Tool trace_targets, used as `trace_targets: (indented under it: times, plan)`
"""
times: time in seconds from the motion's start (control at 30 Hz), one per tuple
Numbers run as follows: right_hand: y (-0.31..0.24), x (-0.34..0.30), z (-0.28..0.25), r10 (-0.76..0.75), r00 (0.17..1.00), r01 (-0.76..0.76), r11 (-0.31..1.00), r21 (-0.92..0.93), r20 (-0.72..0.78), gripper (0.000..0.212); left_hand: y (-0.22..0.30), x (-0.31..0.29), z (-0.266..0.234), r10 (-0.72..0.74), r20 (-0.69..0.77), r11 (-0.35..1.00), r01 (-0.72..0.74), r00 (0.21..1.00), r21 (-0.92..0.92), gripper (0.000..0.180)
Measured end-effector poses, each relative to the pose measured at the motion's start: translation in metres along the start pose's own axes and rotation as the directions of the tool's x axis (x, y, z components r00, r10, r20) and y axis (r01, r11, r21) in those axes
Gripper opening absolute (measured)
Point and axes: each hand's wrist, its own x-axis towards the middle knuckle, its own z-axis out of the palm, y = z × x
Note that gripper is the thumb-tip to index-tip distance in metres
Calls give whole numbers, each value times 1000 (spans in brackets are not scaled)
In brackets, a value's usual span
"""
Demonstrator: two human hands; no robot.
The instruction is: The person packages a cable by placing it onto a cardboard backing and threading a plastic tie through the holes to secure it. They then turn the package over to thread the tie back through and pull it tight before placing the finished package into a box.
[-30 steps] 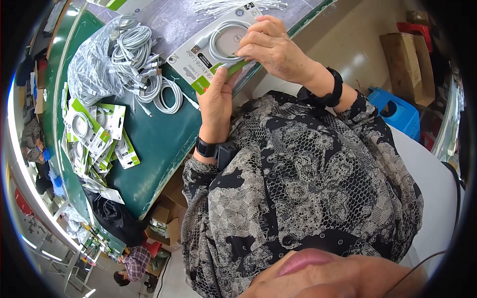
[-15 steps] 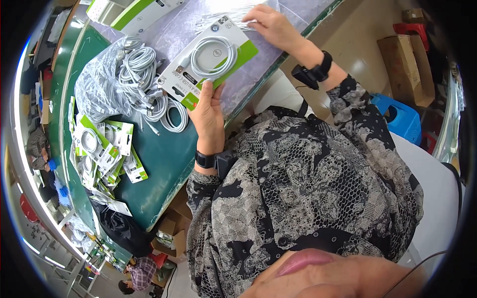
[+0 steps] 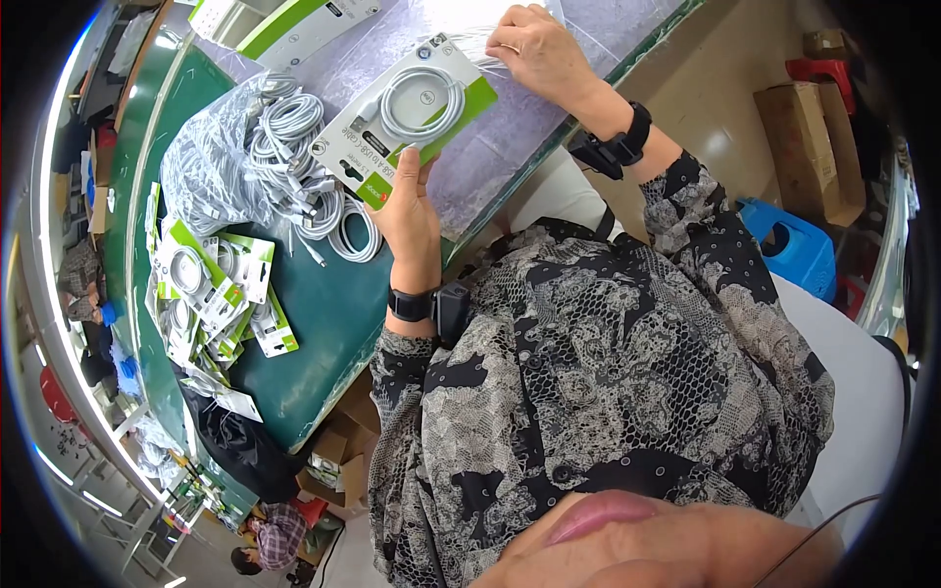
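My left hand (image 3: 410,211) holds a white and green card package (image 3: 404,120) with a coiled white cable fixed on its face, gripped at its near edge above the green table (image 3: 323,314). My right hand (image 3: 537,51) is stretched out to the far side, fingers pinched on a clear plastic sleeve (image 3: 490,54) lying on the pale sheet (image 3: 510,137) just past the package. Both wrists carry black bands.
A clear bag of loose white cables (image 3: 250,162) lies left of the package. Several packed cable cards (image 3: 211,289) are piled at the table's left. Cardboard boxes (image 3: 809,137) and a blue stool (image 3: 799,245) stand on the floor at right. Another person (image 3: 274,534) sits below.
My right hand left the package and reached farther out to the clear sleeve. My left hand kept the package and shifted it slightly away from me.
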Motion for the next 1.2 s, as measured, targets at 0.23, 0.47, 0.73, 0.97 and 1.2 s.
trace_targets:
  times: [0.23,0.47,0.73,0.97,1.2]
  plan:
    - [10,-8,1,76,997,-77,997,-19,-17,5,-1,3,-1,-3,11,1000,3,1000,-19,43]
    - [13,-13,-8,244,968,-232,956,182,-50,4,-1,11,-10,-34,-24,994,31,999,-105,39]
    - [-8,-11,-50,265,956,-283,945,163,123,21,-2,21,0,-131,26,970,134,991,-205,35]
    - [-23,-19,-51,42,998,-54,879,473,36,15,-4,26,3,-263,17,915,256,965,-311,40]
    - [-29,-16,-60,110,980,-183,826,533,165,13,6,17,16,-82,61,985,90,995,-147,49]
